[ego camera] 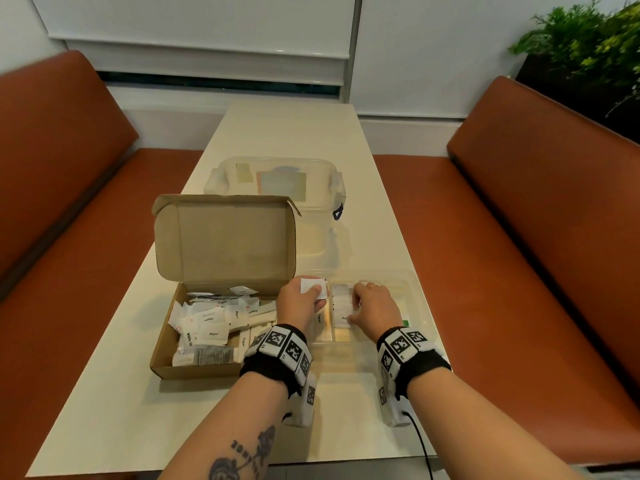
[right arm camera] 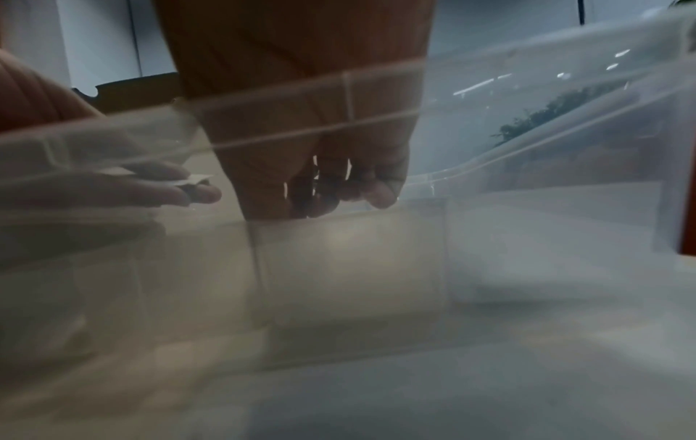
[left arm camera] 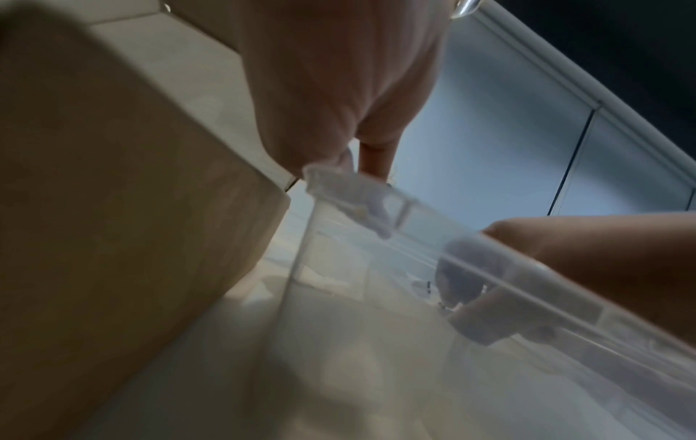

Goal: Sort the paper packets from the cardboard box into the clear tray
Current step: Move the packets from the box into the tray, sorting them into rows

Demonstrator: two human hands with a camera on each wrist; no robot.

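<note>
Head view: shows the left hand [ego camera: 300, 304] over the left end of the clear tray [ego camera: 417, 299], thumb and fingers pinching one white paper packet [ego camera: 312, 286] held about flat. Puts the packet above the far part of the leftmost compartment, where a "Sugar" packet already lies near the front. Shows compartments with the long axis running away from the person, so probably needs only a short lowering, no sideways travel. Places the cardboard box [ego camera: 162, 346], full of loose packets [ego camera: 212, 329], just left of the tray, nearer to the left hand. Has the right hand [ego camera: 376, 310] reaching into the second compartment, fingers bent down on a stack of packets [ego camera: 342, 301] there; cannot tell if anything is really gripped.

Left wrist view: looks up past the palm [left arm camera: 331, 89] and through the tray wall [left arm camera: 297, 268]; blurred, packet not sure here. Shows the box side [left arm camera: 113, 208] close at the left.

Right wrist view: through the tray wall [right arm camera: 527, 125], shows curled fingertips [right arm camera: 380, 195] low in a compartment, and at the left the other hand [right arm camera: 94, 193] with the thin packet edge [right arm camera: 190, 179] nipped at its tips, slightly higher than those fingertips.
</note>
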